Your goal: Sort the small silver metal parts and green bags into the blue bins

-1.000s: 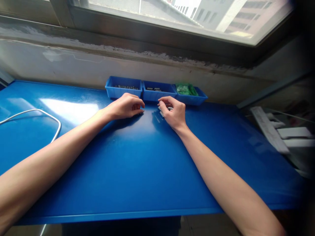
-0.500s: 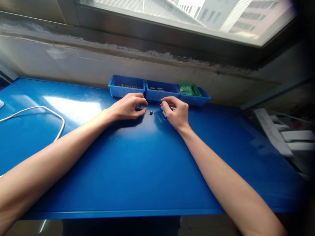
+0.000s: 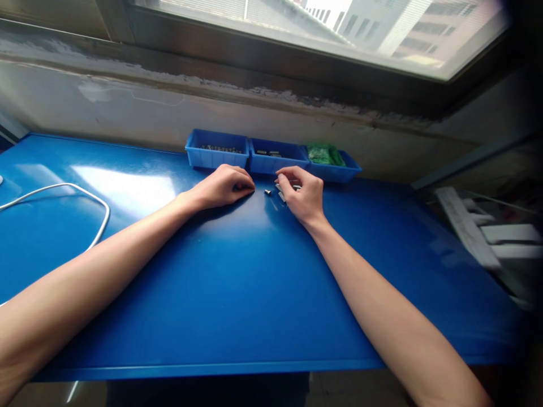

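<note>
My left hand (image 3: 228, 185) rests low over the blue table, thumb and fingertips pressed together. Whatever may be between those tips is hidden. Just to the right of them lies a small dark and silvery piece (image 3: 267, 192), separate from both hands. My right hand (image 3: 304, 195) is curled, palm turned inward, around several small silver metal pieces (image 3: 281, 196). Some of these show below the thumb and between the fingers; the palm hides others.
Three blue bins stand behind the hands: one with many small metal parts (image 3: 220, 149), one with a few flat pieces (image 3: 274, 153), one with green plastic bags (image 3: 324, 154). A white cable (image 3: 102, 206) loops at left. The table's front edge (image 3: 212, 370) is near me.
My left thumb and fingers have closed together from a looser, parted curl. The small dark piece has shifted slightly right and turned. My right hand has hardly moved.
</note>
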The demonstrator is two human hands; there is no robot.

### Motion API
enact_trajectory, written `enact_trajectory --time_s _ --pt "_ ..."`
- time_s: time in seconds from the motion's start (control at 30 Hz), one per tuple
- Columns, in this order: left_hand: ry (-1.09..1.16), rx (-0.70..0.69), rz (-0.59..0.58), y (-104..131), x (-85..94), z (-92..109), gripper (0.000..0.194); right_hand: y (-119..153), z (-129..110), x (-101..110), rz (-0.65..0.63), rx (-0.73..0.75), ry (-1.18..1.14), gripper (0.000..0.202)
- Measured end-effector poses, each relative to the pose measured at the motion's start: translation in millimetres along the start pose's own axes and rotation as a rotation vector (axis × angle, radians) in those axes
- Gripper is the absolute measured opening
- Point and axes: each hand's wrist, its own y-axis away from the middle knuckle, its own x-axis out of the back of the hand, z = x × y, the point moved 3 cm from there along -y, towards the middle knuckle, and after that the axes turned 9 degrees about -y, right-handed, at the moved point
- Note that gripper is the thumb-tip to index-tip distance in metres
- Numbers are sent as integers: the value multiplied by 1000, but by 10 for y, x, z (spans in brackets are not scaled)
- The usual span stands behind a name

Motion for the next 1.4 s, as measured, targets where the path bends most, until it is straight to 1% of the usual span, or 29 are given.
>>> enact_trajectory --time_s 0.13,0.2,0.27,0.33,0.4,0.47,0.57,0.7,0.83,0.93,1.0,1.13,1.27,1.33,1.4 --pt "33 173 124 33 15 -98 18 -6 0 23 49 -15 0 16" --pt "15 184 168 37 25 -99 22 -8 4 37 77 -22 3 16" --pt "-24 145 172 33 24 -68 26 -9 9 41 78 -20 23 16" --pt "-68 90 135 30 4 -30 29 -6 10 21 29 21 75 14" --pt "-104 51 89 34 -29 -9 32 3 12 -27 -73 94 165 14" --pt "-134 46 61 43 -57 -13 33 15 29 -82 -172 155 253 16" --pt "-157 68 61 53 -74 -40 34 21 71 -127 -236 191 280 15" --pt "-164 74 70 50 -64 -47 34 18 82 -125 -245 206 255 20" --pt "-152 97 92 43 -27 -33 34 31 -8 -89 -198 209 241 21" --pt "-129 158 146 45 6 -58 31 38 -108 -93 -142 207 110 15" --pt "-128 224 214 52 24 -99 27 16 -156 -135 -107 159 -12 10" --pt "-118 368 341 75 41 -177 20 -165 -224 -321 -79 -10 -168 14" --pt "-141 447 404 91 78 -141 21 -491 -337 -547 -57 5 -217 14" --pt "-166 471 398 91 96 -102 29 -618 -372 -647 -71 8 -235 16" --pt "-188 492 381 88 101 -83 39 -670 -393 -698 -76 14 -243 19"
